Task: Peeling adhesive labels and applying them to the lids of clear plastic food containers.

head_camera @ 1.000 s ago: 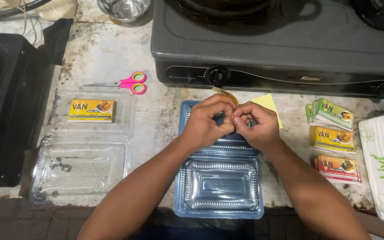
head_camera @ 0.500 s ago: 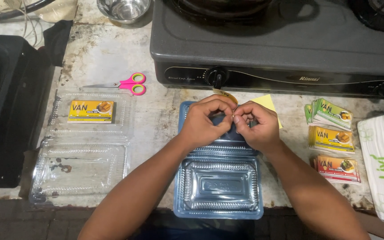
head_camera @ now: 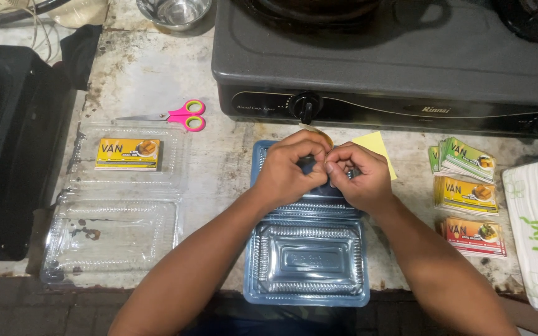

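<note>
I keep my left hand [head_camera: 291, 168] and right hand [head_camera: 356, 177] pinched shut on the small sticker [head_camera: 316, 132] — peel slowly, over the clear tray's [head_camera: 306, 274] far half.

Left hand [head_camera: 291, 171], right hand [head_camera: 357, 177], fingers pinched together

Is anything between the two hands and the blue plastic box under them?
Nothing visible is. The left hand and right hand meet, fingertips together, directly above the open blue plastic box, pinching something small that I cannot make out. The scissors lie off to the side.
</note>
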